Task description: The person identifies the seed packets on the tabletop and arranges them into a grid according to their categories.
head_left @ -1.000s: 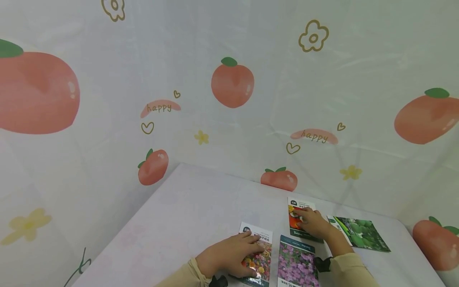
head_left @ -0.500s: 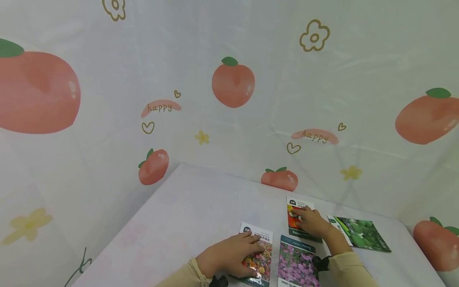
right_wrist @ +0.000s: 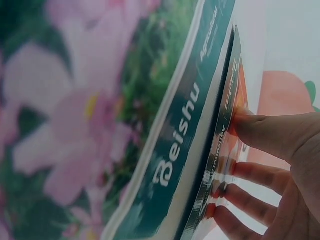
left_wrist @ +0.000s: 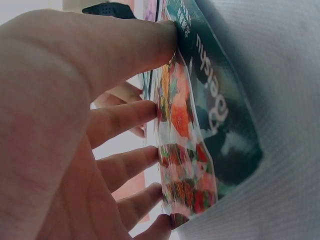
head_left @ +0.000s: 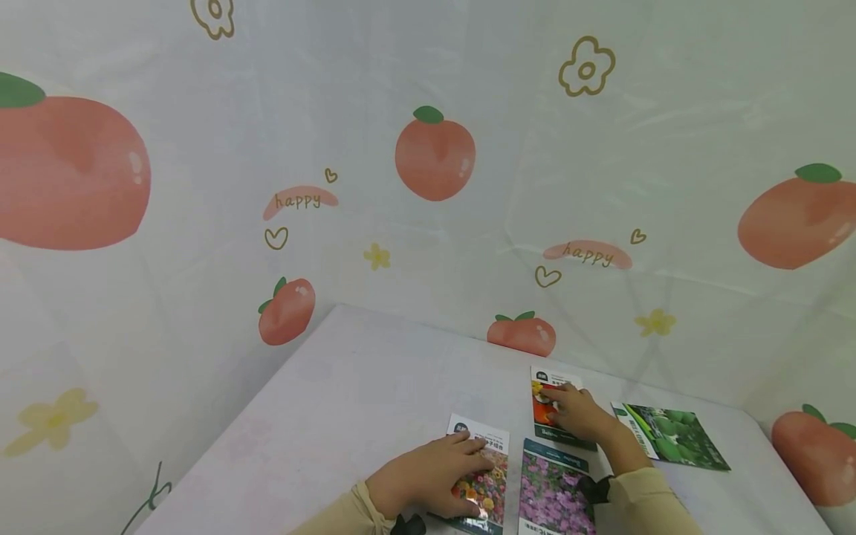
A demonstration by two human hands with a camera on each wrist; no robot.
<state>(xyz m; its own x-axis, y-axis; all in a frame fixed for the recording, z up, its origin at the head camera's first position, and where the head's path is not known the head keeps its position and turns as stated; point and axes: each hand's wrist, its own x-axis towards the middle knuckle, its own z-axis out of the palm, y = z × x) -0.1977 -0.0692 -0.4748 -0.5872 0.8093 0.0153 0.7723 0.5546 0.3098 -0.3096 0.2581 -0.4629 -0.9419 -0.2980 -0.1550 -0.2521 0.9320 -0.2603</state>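
My left hand (head_left: 435, 475) rests with spread, straight fingers on a seed packet printed with mixed orange and red flowers (head_left: 491, 487). In the left wrist view, its thumb and fingertips touch the face of that flower packet (left_wrist: 185, 135). Farther back, my right hand (head_left: 582, 412) presses its fingertips on a seed packet with a red-orange picture (head_left: 543, 409). The right wrist view shows the thumb and fingers touching this packet's face (right_wrist: 227, 125). Between the hands, nearer me, lies a seed packet with pink-purple flowers (head_left: 551, 487), partly cut off by the frame edge.
To the right of my right hand lies a green packet (head_left: 675, 435), turned sideways. All the packets lie flat on a white table (head_left: 321, 416). A curtain (head_left: 468, 245) printed with peaches and flowers stands behind the table and along its left side.
My right hand has slid slightly left, and the red-orange packet under it has moved left as well. The left hand and the other packets stay where they were.
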